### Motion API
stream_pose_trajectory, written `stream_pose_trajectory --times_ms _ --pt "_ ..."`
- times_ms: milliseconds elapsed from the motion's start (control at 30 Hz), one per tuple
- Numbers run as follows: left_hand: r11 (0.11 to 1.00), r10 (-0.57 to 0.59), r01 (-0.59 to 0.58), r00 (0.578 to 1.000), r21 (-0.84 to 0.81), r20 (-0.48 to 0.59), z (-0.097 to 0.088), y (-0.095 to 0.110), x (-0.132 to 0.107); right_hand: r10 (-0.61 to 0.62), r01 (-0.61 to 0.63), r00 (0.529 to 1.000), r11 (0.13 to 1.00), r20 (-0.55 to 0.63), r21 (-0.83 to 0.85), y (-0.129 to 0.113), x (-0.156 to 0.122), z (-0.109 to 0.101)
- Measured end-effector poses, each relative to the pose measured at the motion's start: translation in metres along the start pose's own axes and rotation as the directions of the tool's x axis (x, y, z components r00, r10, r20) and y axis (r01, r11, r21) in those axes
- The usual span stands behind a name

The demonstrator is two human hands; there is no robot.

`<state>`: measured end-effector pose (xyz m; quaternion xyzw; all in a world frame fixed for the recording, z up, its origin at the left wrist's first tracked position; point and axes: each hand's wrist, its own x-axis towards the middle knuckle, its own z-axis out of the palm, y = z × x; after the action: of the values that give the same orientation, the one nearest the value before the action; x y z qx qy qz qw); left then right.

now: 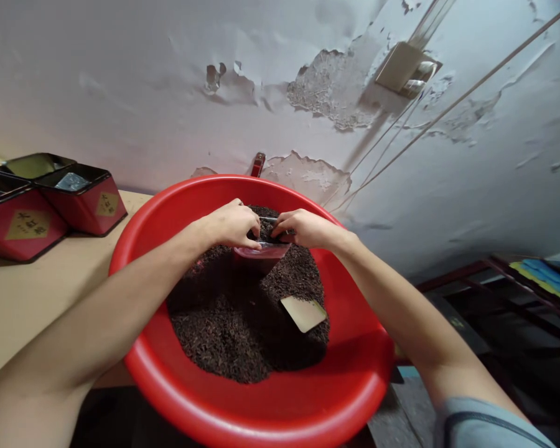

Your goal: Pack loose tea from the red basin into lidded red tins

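A red tin (256, 264) stands in dark loose tea leaves (228, 348) inside a big red plastic basin (256, 417). A clear plastic bag (264, 251) lines the tin, its edge showing at the opening, with tea inside. On the tin's left side, my left hand (233, 224) has its fingers curled over the bag's edge, thumb toward me. Across from it, my right hand (305, 228) pinches the bag's edge at the right side; its fingertips are partly hidden. A pale gold tin lid (304, 313) lies on the tea, right of the tin.
Several red tins with gold labels, one of them a red tin (86, 199) holding clear plastic, stand on the wooden table (23, 305) at left. Behind rises a peeling wall (168, 93) with a socket box (404, 68) and cables. A dark rack (508, 311) is at right.
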<state>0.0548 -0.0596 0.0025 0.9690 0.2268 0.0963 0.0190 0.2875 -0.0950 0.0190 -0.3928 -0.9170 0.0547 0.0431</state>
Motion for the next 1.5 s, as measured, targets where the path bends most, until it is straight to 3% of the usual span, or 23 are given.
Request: stream_pose_trajectory --times_ms 200,300,467,533,600,733,833,900,967,1033,1133,1200,1300,1400,1500 --pt "0.984 0.055 -0.057 0.998 -0.168 -0.016 0.001 -0.009 0.002 -0.064 0.085 0.979 0.991 -0.196 0.103 0.007 -0.007 0.013" --pt "0.988 0.003 -0.017 0.996 -0.151 -0.088 0.003 -0.012 0.004 -0.096 0.134 0.952 0.985 -0.292 0.113 0.013 -0.01 0.02" --pt "0.993 -0.024 0.014 0.996 -0.118 -0.084 0.006 -0.013 0.006 -0.096 0.141 0.919 0.986 -0.381 0.091 0.019 -0.018 0.024" --pt "0.992 -0.036 0.024 0.994 -0.124 -0.099 0.003 -0.011 0.004 -0.104 0.143 0.927 0.986 -0.36 0.083 0.019 -0.021 0.025" --pt "0.993 -0.046 0.041 0.998 -0.115 -0.045 -0.001 -0.007 0.003 -0.132 0.155 0.945 0.986 -0.299 0.053 0.017 -0.023 0.026" --pt "0.998 -0.023 0.023 1.0 -0.054 -0.015 -0.002 0.002 0.004 -0.11 0.102 0.946 0.994 -0.304 -0.043 0.01 -0.023 0.03" --pt "0.999 -0.01 0.012 0.999 -0.037 0.052 0.0 0.003 0.006 -0.139 0.137 0.961 0.99 -0.241 -0.025 0.009 -0.021 0.031" --pt "0.998 -0.054 0.054 0.998 -0.011 0.023 0.0 0.001 0.007 -0.056 0.057 0.951 0.998 -0.304 -0.007 0.016 -0.021 0.03" --pt "0.994 -0.111 0.112 0.991 0.011 -0.078 0.0 0.001 0.006 0.142 -0.149 0.91 0.989 -0.389 0.013 0.03 -0.023 0.031" --pt "0.995 -0.101 0.102 0.987 0.005 -0.128 0.004 0.004 0.006 0.413 -0.432 0.86 0.902 -0.3 0.003 0.048 -0.027 0.037" --pt "1.0 0.01 -0.011 1.0 -0.006 -0.026 0.016 0.018 0.007 0.693 -0.687 0.721 0.718 0.018 -0.113 0.072 -0.034 0.06" --pt "0.999 0.025 -0.026 0.998 0.026 0.063 0.024 0.028 0.01 0.736 -0.721 0.66 0.677 0.15 -0.147 0.079 -0.037 0.079" --pt "0.997 -0.023 0.015 0.994 0.072 0.11 0.029 0.035 0.013 0.737 -0.725 0.628 0.671 0.25 -0.156 0.079 -0.036 0.102" --pt "0.996 -0.043 0.033 0.992 0.082 0.118 0.029 0.033 0.017 0.736 -0.721 0.611 0.67 0.29 -0.18 0.074 -0.03 0.111" --pt "0.996 -0.044 0.034 0.992 0.085 0.119 0.03 0.028 0.018 0.712 -0.693 0.629 0.695 0.311 -0.19 0.072 -0.027 0.109"
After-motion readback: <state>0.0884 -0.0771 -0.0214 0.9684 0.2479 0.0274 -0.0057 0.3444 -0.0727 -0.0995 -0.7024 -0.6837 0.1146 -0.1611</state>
